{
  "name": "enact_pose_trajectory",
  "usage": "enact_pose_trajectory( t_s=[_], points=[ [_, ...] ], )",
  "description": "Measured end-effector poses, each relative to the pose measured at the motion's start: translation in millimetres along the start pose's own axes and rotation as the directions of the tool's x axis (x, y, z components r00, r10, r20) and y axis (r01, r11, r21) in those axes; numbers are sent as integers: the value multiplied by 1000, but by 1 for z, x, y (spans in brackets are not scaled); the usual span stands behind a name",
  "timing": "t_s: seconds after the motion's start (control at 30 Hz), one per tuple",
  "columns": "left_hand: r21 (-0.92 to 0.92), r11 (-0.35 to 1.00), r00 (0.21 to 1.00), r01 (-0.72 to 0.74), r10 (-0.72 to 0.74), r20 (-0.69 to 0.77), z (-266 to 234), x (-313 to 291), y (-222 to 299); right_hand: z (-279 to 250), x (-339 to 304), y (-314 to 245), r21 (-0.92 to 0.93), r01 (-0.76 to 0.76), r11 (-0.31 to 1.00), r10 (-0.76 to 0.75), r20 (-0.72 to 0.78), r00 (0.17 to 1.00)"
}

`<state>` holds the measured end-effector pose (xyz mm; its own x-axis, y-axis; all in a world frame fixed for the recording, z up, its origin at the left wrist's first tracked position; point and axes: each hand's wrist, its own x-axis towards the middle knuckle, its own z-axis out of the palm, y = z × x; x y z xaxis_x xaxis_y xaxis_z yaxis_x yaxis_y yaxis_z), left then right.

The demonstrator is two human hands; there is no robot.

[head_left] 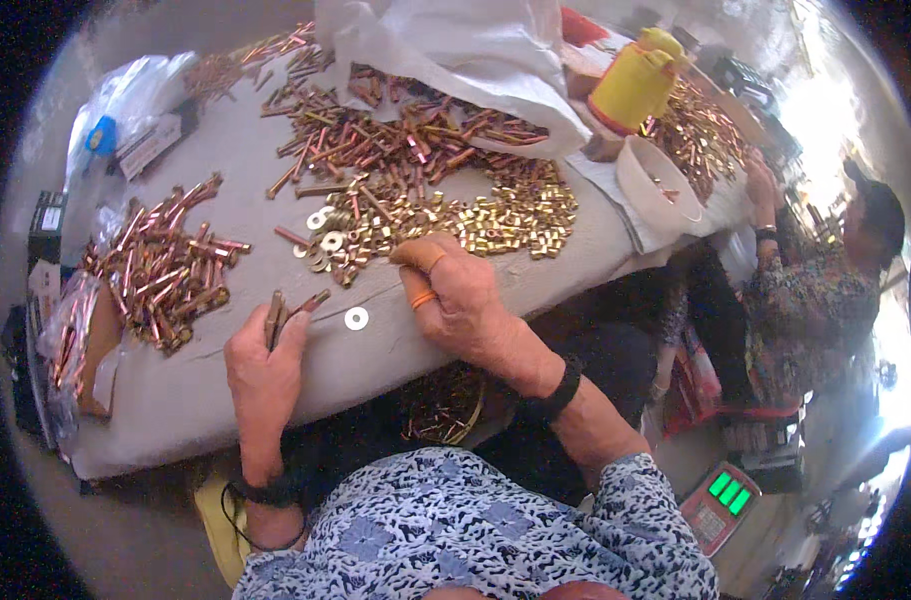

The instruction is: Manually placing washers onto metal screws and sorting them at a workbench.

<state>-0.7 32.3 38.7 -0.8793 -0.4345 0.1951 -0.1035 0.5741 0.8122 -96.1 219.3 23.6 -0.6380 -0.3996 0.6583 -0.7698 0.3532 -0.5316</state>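
Note:
My left hand (267,362) is closed around a couple of coppery bolts (297,316), which stick up between thumb and fingers near the table's front edge. Orange finger covers sit on the thumb and forefinger of my right hand (455,295), whose fingers are curled together at the near edge of a heap of small brass-coloured nuts (505,222); anything in its fingertips is hidden. A single flat washer (356,318) lies between my hands. More washers (327,240) are gathered at the left end of the nuts, and a large heap of long bolts (400,140) spreads behind them.
Another bolt pile (170,270) is at the left, beside plastic bags and an open carton (102,350). A white sack (455,50), a yellow container (635,82) and a white tub (658,190) stand farther back. A co-worker (815,290) sits at right, near a red scale (720,508).

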Motion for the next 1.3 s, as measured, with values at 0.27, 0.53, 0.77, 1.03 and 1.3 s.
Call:
enact_pose_trajectory(
  t_s=[0.27, 0.53, 0.77, 1.03, 1.3],
  points=[
    [13, 1000, 1000, 18, -18, 23, -5, -1, -7, -49, 3, 46, -292, -5, 956, -65, -228, 972],
    [59, 996, 997, -68, 66, 33, -1, 1, 0, -234, 25, 112, -819, -310, 483, -7, -357, 934],
    [24, 999, 999, -39, 39, 34, -2, 1, -5, -181, 34, 80, -620, -251, 743, 121, -244, 962],
    [97, 995, 996, -9, 1, 84, -8, 1, -4, -36, 37, 18, -195, 84, 977, -14, 336, 942],
    [23, 998, 997, -62, 60, 53, -5, 0, -3, -15, 19, 13, -297, 167, 940, -34, 404, 914]
  ],
)
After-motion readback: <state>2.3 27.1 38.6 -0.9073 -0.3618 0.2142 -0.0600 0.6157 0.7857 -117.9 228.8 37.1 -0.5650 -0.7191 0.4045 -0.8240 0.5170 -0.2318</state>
